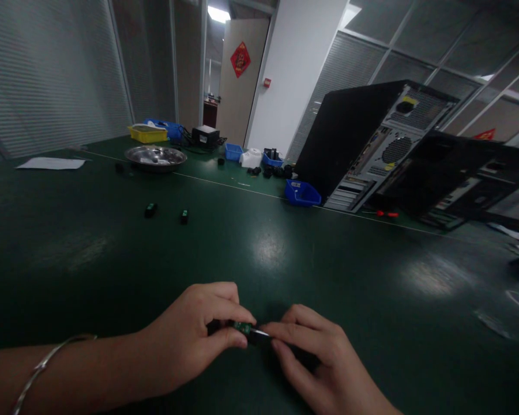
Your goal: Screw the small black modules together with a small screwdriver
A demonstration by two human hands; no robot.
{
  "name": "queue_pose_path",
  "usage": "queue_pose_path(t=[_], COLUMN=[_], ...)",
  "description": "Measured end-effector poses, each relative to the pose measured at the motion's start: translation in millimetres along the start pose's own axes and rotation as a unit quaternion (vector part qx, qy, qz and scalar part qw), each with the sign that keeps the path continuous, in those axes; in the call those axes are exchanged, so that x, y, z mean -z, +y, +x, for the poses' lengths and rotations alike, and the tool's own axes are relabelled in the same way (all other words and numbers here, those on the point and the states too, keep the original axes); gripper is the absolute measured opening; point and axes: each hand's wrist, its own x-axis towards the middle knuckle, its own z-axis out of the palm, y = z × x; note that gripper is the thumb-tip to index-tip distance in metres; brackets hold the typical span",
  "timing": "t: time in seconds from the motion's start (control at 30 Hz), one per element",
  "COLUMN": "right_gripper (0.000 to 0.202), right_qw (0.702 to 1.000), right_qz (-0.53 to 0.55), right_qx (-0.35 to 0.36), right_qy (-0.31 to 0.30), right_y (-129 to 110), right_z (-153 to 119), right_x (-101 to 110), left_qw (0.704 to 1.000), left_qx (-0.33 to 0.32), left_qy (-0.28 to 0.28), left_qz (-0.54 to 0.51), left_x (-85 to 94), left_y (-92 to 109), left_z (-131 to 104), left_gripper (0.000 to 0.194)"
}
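Board point(243, 327), lower centre of the frame, pinched between thumb and fingers of the left hand point(192, 337). The right hand point(320, 349) grips a slim tool point(260, 333) (partly hidden by the fingers); whether its bright end touches the board cannot be told. Left of centre, two small blocks point(184, 217); upper left, a metal bowl point(155, 168); upper right, a computer case point(346, 127).

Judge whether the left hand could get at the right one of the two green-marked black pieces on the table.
Probably yes: nothing visible stands between the left hand and the right black piece, though that hand is occupied, pinching a small green part.
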Motion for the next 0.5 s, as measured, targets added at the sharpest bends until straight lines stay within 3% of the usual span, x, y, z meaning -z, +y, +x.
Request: queue_pose_path(t=[0.3, 0.5], right_gripper=[0.031, 0.031], right_qw=[0.999, 0.999], right_qz=[-0.051, -0.051], right_qx=[0.011, 0.007], right_qy=[0.009, 0.016], right_y=[0.5, -1.4], right_z=[-2.3, -1.4], right_x=[-6.1, -5.1], left_qw=[0.995, 1.0], left_qx=[-0.058, 0.0], left_qy=[0.031, 0.021], left_qz=[0.076, 0.022], left_x=[-4.2, -1.8], left_y=[2.5, 4.9], left_z=[-2.5, 0.6], left_gripper=[0.02, 0.015])
